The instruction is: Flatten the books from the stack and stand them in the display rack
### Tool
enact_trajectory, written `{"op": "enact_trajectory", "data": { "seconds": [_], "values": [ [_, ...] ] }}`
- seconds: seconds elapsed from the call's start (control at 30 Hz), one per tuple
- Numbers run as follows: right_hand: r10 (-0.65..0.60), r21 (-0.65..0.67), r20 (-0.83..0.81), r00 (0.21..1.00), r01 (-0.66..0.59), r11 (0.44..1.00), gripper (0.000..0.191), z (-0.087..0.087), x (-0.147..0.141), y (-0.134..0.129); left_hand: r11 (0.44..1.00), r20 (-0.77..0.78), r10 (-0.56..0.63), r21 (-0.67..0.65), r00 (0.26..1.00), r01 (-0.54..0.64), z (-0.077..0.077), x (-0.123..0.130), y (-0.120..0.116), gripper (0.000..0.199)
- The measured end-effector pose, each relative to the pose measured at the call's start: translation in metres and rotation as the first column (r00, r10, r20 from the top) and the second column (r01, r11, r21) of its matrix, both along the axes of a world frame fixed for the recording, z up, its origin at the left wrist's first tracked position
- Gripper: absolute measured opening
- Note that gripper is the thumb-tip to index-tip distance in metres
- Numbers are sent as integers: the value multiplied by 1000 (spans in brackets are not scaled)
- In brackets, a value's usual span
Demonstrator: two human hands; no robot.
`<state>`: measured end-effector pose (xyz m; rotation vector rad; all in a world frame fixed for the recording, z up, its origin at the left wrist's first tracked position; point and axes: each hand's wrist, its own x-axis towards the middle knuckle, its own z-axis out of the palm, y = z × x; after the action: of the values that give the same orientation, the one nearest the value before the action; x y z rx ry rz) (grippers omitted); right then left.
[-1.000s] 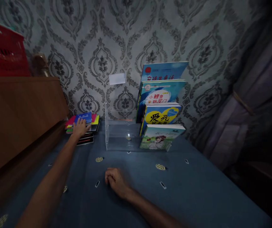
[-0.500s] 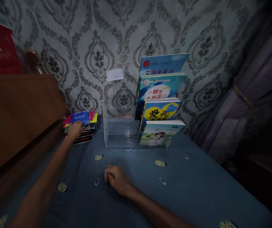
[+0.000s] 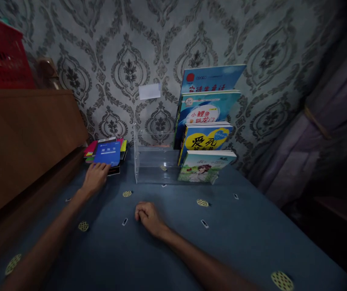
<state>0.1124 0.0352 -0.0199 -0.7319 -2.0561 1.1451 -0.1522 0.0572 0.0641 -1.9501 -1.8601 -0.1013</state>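
My left hand (image 3: 96,177) grips the near edge of a blue booklet (image 3: 107,153) with white lettering. That booklet lies over a pile of colourful books (image 3: 123,146), whose pink, yellow and black edges stick out. Closed in a loose fist, my right hand (image 3: 149,218) rests on the blue cloth with nothing visible in it. Beyond it stands a clear acrylic rack (image 3: 136,161) with stepped tiers. Its right half holds several upright books, among them a green one (image 3: 202,167) in front and a blue-and-yellow one (image 3: 188,141) behind.
A wooden cabinet (image 3: 24,141) borders the left side, with a red plastic basket (image 3: 3,56) on top. A white paper (image 3: 149,91) is on the patterned wall behind the rack. A tied curtain (image 3: 291,145) hangs at the right. The blue cloth (image 3: 173,258) covers the surface.
My left hand has drawn the blue booklet toward me, so it now overhangs the pile's near side. My right hand keeps its place and stays closed. The view has shifted slightly.
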Motion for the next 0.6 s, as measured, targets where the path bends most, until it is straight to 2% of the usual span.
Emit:
{"op": "enact_trajectory", "data": {
  "seconds": [0.1,0.2,0.27,0.37,0.5,0.6],
  "values": [
    [-50,-41,-63,997,47,998,25,0,1,1,980,73,-195,53,978,192,-16,14,-41,35],
    [-84,-84,-87,993,77,994,25,0,1,1,965,217,-261,88,941,248,-23,18,-60,39],
    [-88,-89,-87,992,80,993,25,0,1,1,981,317,-195,65,928,184,-26,12,-56,43],
    [-86,-82,-92,992,78,994,25,0,0,1,997,407,-20,-63,913,51,-37,2,-33,52],
    [-79,-88,-105,991,70,994,25,0,1,1,965,375,156,-254,914,-61,-62,-1,-8,63],
    [-78,-86,-114,990,69,994,25,1,2,1,930,333,206,-358,920,-78,-73,1,-4,67]
  ]
}}
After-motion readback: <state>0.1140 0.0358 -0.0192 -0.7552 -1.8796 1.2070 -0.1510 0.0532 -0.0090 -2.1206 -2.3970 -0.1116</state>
